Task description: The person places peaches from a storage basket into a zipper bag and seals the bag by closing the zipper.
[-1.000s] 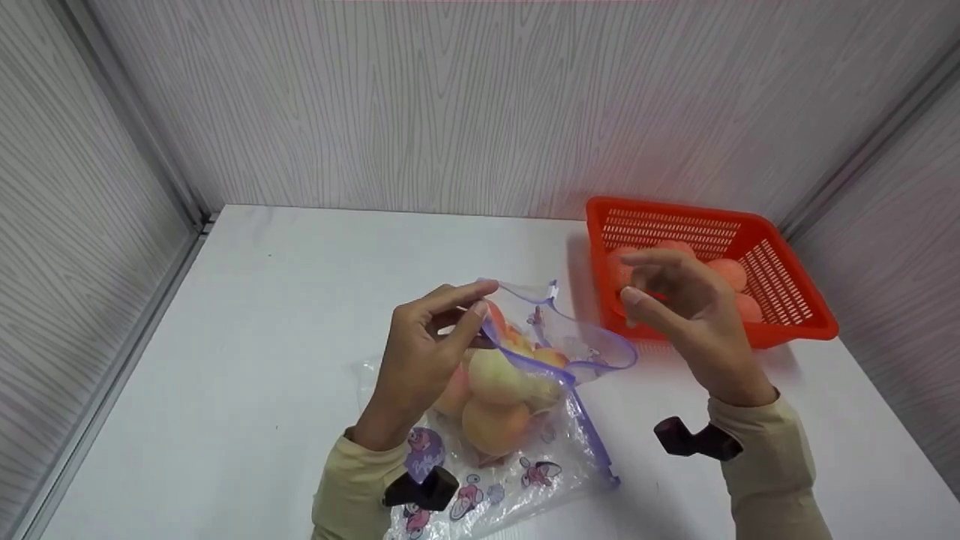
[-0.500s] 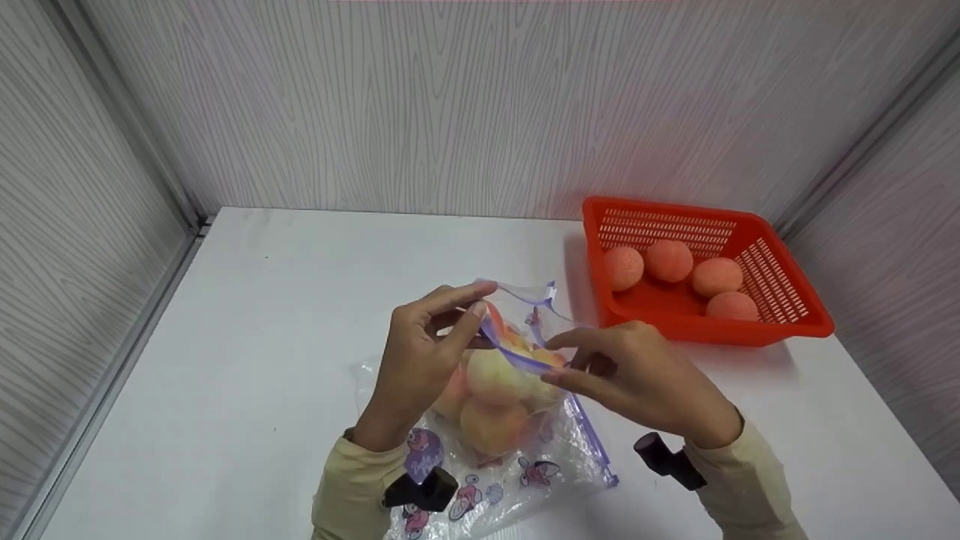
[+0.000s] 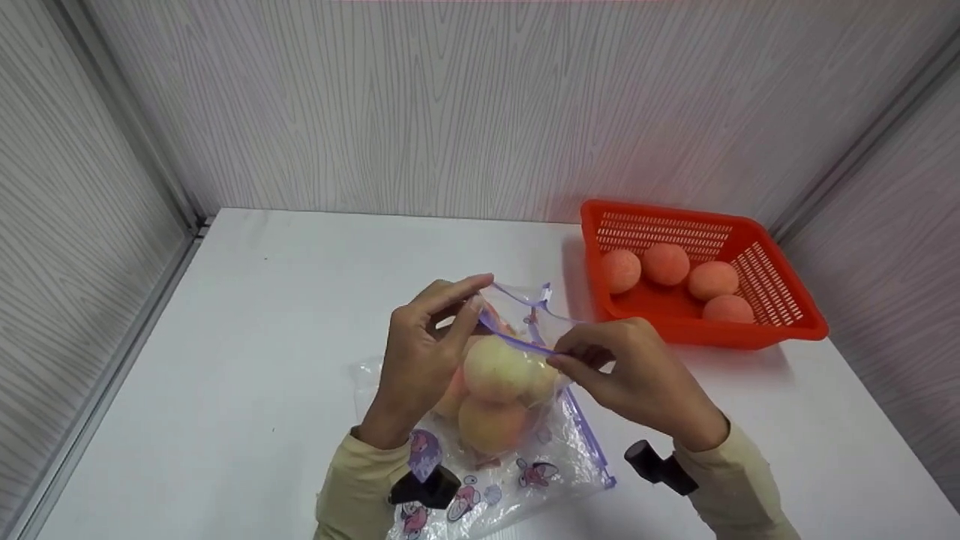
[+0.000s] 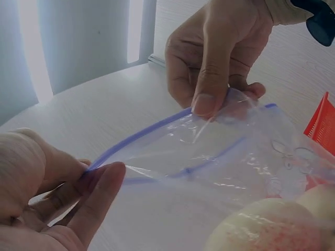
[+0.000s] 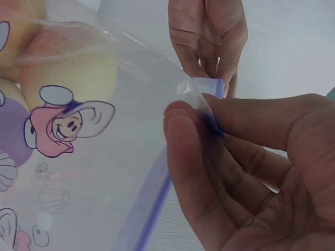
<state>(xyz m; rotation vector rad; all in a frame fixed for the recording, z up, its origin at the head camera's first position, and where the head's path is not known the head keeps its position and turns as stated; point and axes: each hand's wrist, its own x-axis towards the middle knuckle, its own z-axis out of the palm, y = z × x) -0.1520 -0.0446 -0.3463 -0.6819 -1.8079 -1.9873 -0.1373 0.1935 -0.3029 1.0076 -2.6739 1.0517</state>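
"Pale wood-grain panels (image 3: pixel 390 105) enclose the upper frame; a white table (image 3: pixel 187 360) extends below them. State the position of the bag."

"Centre of the head view, lower half. The clear plastic bag (image 4: pixel 209 144) is raised at its mouth, with its purple edge strips (image 3: pixel 517 343) standing apart between the hands. Pale yellow and pink peaches (image 3: pixel 491 426) are visible through the film."

"State of the left hand?"

"Left hand (image 3: pixel 424 345), left of the bag mouth: thumb and fingers pinch the purple edge at that end."

"State of the right hand?"

"Right hand (image 3: pixel 637 371), right of the mouth: thumb and forefinger pinch the edge at the opposite end."

"Identify the strip at lower right of the fruit."

"A purple strip (image 3: pixel 589 439) runs diagonally, beside plastic printed with cartoon figures (image 3: pixel 538 472). Whether it belongs to the same bag cannot be determined."

"Remaining items?"

"Red basket (image 3: pixel 712 335), right side of the frame, on the table. It contains four orange-pink round fruits (image 3: pixel 666 264). Each beige sleeve (image 3: pixel 739 480) carries a black device (image 3: pixel 661 466) near the cuff."
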